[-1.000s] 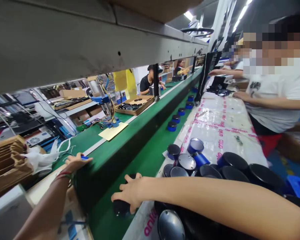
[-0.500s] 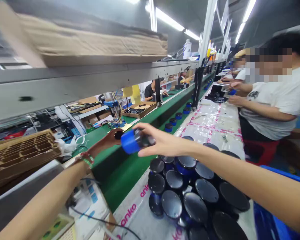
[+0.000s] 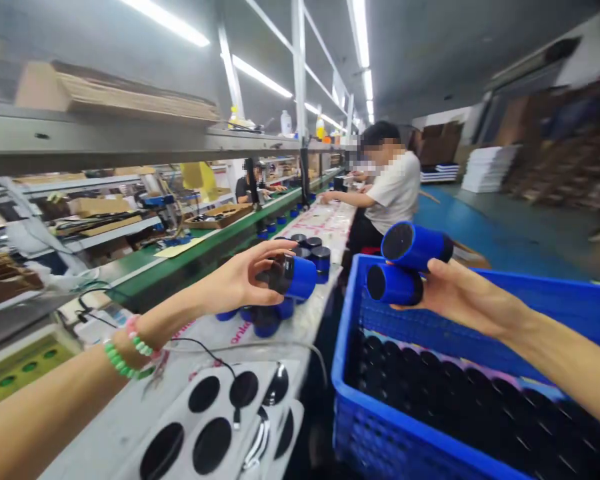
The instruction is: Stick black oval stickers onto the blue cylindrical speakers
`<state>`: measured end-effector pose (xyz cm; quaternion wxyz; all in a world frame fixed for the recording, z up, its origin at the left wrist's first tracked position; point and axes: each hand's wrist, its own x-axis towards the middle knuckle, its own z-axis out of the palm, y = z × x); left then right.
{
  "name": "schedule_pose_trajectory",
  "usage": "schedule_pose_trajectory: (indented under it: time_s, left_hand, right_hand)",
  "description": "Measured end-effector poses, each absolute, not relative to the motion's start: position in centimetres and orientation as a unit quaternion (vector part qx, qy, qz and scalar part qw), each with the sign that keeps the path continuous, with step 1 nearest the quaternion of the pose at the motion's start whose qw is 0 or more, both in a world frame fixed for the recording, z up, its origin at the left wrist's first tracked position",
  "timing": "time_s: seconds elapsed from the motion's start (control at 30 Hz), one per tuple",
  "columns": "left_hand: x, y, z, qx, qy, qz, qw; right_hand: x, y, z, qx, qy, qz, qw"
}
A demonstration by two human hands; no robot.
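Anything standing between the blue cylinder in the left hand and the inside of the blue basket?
Yes: the left rim of the basket lies between them in this view. Whether the cylinder clears its height is hard to tell.

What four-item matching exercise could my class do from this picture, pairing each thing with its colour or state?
Column one:
1. left hand
2. crate
3. bracelets
4. right hand

Column two:
A. mostly pink and green
B. holding two cylinders
C. holding one cylinder
D. blue all over, with holes in its walls

Right pairs: 1-C, 2-D, 3-A, 4-B.
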<state>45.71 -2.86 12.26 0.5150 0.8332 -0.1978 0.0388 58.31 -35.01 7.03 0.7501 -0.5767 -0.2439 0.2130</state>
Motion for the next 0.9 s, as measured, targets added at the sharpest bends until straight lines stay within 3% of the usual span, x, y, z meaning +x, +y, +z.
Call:
schedule_pose_trajectory:
  time_s: [0.17,0.43,0.7,0.9]
  left_hand:
    - [47.3,-12.4,10.8,0.846,-0.232,-0.063,0.475]
    - [57.8,-22.0,3.7,0.938,-0.302,-0.102,0.138]
    - [67.0,-25.8,-8.4,0.931,-0.292,-0.215,0.043]
    - [70.9,-26.2,-14.2,0.944,-0.208,-0.258,-0.001]
  right_hand:
    - [57.2,-47.3,2.1,-0.616,-0.152,0.188,0.75]
    - [60.5,-56.8,-2.2,-0.736,-0.073,0.161,0.654]
    - [68.0,-58.4,-11.0,-0.827,-0.026,0.241,0.506]
    - [73.4,-54.1,-18.6,-0.895,-0.049,0.231,0.378]
